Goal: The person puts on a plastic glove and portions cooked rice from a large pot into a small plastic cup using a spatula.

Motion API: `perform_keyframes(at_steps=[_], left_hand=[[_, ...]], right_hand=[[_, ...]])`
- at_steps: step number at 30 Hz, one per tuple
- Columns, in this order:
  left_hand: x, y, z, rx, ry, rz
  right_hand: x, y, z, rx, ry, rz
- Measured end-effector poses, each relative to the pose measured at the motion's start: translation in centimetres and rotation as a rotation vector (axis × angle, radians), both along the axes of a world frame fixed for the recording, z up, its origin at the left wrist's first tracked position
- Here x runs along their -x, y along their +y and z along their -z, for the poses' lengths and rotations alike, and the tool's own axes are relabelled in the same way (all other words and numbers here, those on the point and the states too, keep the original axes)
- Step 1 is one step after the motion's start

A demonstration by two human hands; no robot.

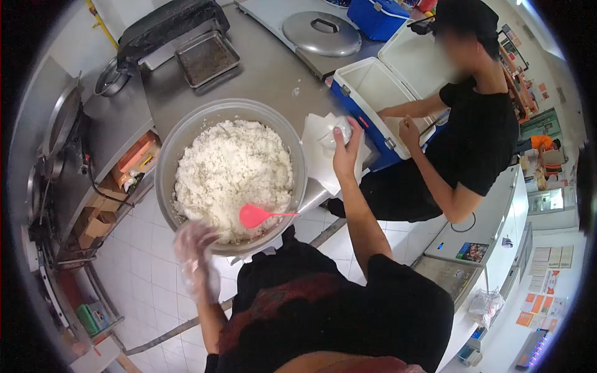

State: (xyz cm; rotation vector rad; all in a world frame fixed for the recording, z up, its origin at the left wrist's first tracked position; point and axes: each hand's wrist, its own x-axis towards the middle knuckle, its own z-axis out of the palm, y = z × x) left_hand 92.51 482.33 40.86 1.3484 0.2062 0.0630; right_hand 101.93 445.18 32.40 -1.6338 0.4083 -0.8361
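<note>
A large round metal pot full of white rice stands in front of me, with a red spoon lying on the rice. My left hand, in a clear plastic glove and blurred by motion, is at the pot's lower left rim; its fingers are smeared. To the right of the pot, my right hand is bare, its fingers wrapped round a small clear bowl. That bowl is above white paper sheets on the counter.
A co-worker in black reaches over an open blue and white cooler. Behind the pot are a metal tray and a large lid on the steel counter. Stove equipment stands at left.
</note>
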Motion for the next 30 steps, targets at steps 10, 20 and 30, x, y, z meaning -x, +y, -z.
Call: perform_keyframes(at_steps=[10,20,30], left_hand=[[-4.4,2.5,1.3,0.731,0.221,0.309],[-1.0,17.8,4.5,0.742,0.127,-0.208],[0.6,20.7,7.2,0.908,0.285,-0.234]], right_hand=[[3.3,19.8,-7.5,0.742,0.088,-0.823],[2.7,14.9,-0.4,1.203,0.984,-1.071],[0.9,19.3,-3.1,1.406,0.639,-0.604]])
